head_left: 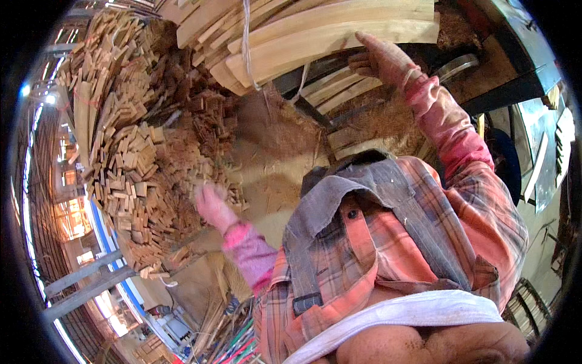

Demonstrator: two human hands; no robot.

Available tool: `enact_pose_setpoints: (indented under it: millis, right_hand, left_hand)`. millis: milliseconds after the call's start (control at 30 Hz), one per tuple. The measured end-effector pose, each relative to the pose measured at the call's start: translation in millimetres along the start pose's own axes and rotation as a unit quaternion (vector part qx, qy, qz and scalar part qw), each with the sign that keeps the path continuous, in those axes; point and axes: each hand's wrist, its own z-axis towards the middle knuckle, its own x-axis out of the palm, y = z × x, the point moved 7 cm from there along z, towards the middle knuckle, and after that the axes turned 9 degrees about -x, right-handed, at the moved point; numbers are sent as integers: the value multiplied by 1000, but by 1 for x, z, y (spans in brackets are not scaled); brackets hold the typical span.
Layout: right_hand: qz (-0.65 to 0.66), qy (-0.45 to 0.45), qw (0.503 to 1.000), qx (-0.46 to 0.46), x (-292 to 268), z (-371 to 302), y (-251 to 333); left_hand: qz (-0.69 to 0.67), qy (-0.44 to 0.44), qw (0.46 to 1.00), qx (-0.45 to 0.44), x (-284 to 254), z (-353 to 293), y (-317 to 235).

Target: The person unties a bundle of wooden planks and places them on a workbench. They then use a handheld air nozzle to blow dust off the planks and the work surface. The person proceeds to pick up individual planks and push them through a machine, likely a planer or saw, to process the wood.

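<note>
My right hand (388,59) reaches out to the far side, at the edge of a stack of long pale wooden boards (327,42). One digit stretches along the face of the nearest board, and the other fingers hang apart just below its edge. A white strap (246,48) runs around the boards. Off to the left, my left hand (215,207) hovers by a big heap of short wood offcuts (130,158). Motion smears its fingers, so whether it holds anything does not show.
Below the stack lie more boards (339,88) and sawdust (388,124). At the far right stands a dark machine table (509,73) with a round metal part (458,67). Wooden rails (85,282) and a blue-white edge (130,294) run along the left. Coloured strips (242,343) lie low by my left side.
</note>
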Motion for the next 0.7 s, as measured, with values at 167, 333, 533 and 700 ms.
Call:
enact_pose_setpoints:
  millis: [167,333,533,700]
  right_hand:
    - [-59,35,993,-98,11,17,8]
    - [235,-102,961,108,58,-7,16]
    - [228,-201,951,63,44,-1,16]
    - [78,-226,971,13,56,0,22]
  left_hand:
    - [-17,105,935,338,194,37,-214]
    - [508,74,806,296,325,44,-284]
    - [28,371,917,140,349,111,-316]
    - [-328,457,827,-3,299,184,-370]
